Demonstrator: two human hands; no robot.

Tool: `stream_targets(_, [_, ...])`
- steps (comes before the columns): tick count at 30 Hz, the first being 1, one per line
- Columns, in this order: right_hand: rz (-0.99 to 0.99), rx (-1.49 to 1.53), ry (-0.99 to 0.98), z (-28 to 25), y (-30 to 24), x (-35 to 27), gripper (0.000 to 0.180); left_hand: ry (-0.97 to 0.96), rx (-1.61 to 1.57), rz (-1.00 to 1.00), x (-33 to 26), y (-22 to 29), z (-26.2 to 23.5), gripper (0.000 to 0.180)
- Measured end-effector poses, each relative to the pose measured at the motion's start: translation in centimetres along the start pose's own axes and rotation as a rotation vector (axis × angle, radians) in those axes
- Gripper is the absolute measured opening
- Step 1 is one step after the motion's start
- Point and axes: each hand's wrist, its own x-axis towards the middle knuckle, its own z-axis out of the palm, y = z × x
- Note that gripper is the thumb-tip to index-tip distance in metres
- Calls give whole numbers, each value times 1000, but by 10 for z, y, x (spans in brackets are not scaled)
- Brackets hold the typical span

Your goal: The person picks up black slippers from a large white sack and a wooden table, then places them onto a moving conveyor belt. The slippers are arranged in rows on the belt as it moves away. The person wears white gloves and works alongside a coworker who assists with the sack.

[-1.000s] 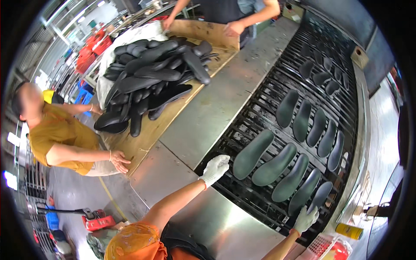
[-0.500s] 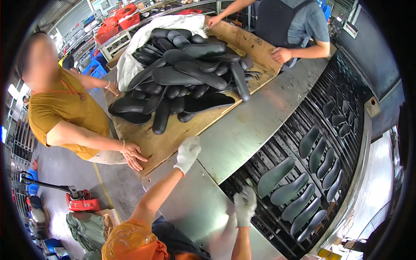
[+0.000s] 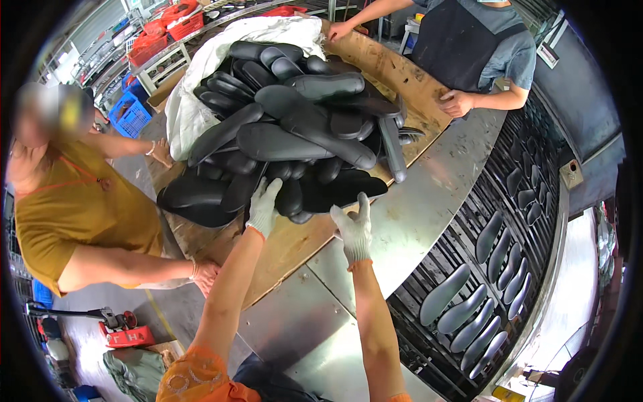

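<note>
Black shoe soles lie heaped on a wooden board, partly on a white sack. My left hand, in a white knit glove, touches the near side of the heap with its fingers stretched out and apart. Close to its right, my right hand, gloved the same way, has thumb and fingers spread just below a broad black sole; nothing is in it. Whether its fingertips touch that sole, I cannot tell.
The wooden board rests by a metal table. Right of it, several soles lie in rows on a slatted conveyor. Two co-workers hold the board's edges, at left and far right. A red pallet jack stands lower left.
Both my hands have reached forward to the heap, the left from over the board's near edge, the right from beside the conveyor. The view has shifted, and the left co-worker appears farther left.
</note>
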Motion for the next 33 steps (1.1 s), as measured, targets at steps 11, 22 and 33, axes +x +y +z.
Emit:
stream_targets(11, [-130,405,269,61,45,82,87,-233,-315,-380,57,5,6,50])
stream_targets(22, [-38,234,-91,0,55,5,77,-236,-169,-185,-27,-35,-60,49])
stream_targets(33, [29,32,-248,-107,106,-172,96,-333,525,-62,-216,-57,-100,76])
